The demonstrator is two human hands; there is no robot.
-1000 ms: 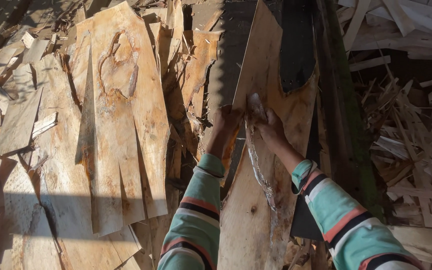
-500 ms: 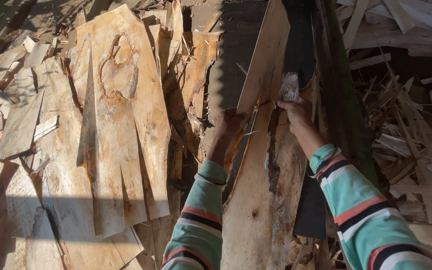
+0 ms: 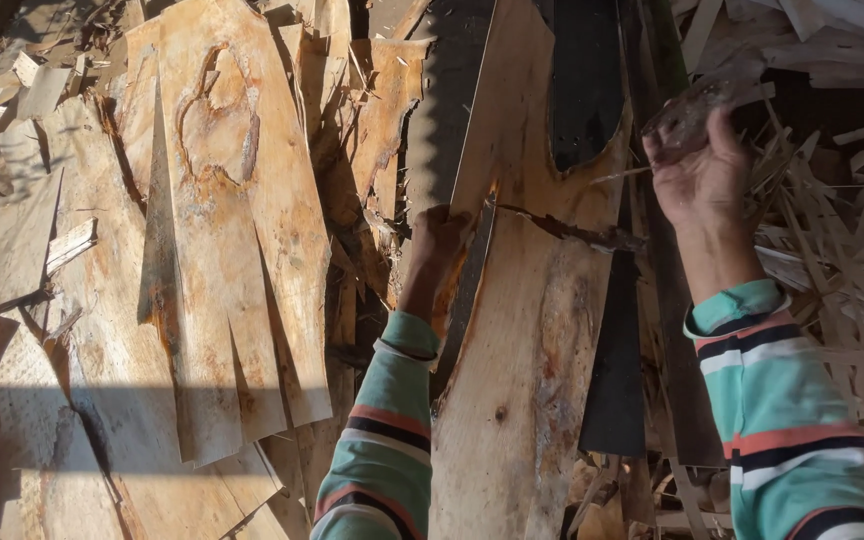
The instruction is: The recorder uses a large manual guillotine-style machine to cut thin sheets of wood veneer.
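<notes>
left hand (image 3: 439, 243) clamps veneer sheet (image 3: 512, 330) edge, steadying it | right hand (image 3: 700, 172) right of sheet, closed on torn scrap (image 3: 697, 105)

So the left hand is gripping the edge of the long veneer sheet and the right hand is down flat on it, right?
Not quite: the head view shows the right hand raised off the veneer sheet, holding a torn scrap. The left hand does grip the sheet's edge.

Sunlit heaps of veneer sheets (image 3: 212, 250) on the left, pale wood offcuts (image 3: 852, 250) on the right.
</notes>
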